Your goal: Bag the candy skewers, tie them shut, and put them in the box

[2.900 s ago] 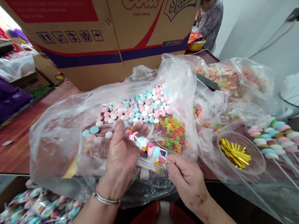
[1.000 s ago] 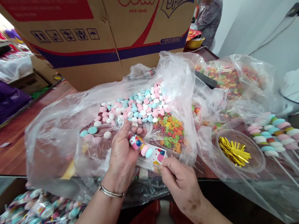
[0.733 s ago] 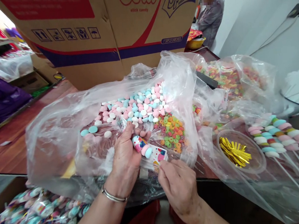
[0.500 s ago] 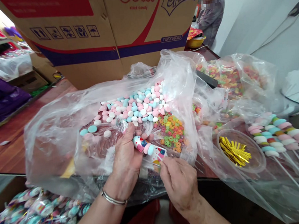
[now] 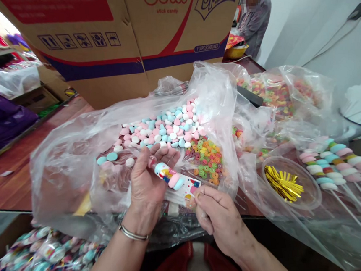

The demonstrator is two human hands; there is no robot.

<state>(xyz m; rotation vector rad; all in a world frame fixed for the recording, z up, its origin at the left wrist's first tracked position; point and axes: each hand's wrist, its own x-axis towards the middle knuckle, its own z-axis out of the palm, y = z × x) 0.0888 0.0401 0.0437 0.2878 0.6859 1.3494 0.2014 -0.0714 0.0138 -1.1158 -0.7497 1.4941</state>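
A marshmallow candy stick [image 5: 175, 181] in a printed clear wrapper lies slantwise between my hands, pink and blue pieces showing through. My left hand [image 5: 146, 180] cradles its upper end, palm up, with the thumb beside the wrapper and the fingers loosely curled. At the lower end, my right hand [image 5: 217, 208] pinches the stick near the wrapper's open edge; its fingertips hide most of the stick. Behind my hands are loose pink, white and blue candies [image 5: 167, 126] on clear plastic. Small coloured gummy rings [image 5: 206, 160] lie just beyond my right hand.
A clear tub [image 5: 315, 197] of gold twist ties [image 5: 284, 183] stands at right, near several unwrapped candy sticks [image 5: 337, 164]. A large carton [image 5: 100, 81] blocks the back. Wrapped candies [image 5: 43, 265] fill a box at lower left. A person [image 5: 255, 19] is at the far right.
My left fingers have loosened and spread from around the wrapper's top, and the hand has turned more palm up. The candy stick has shifted slightly left; my right hand keeps its pinch.
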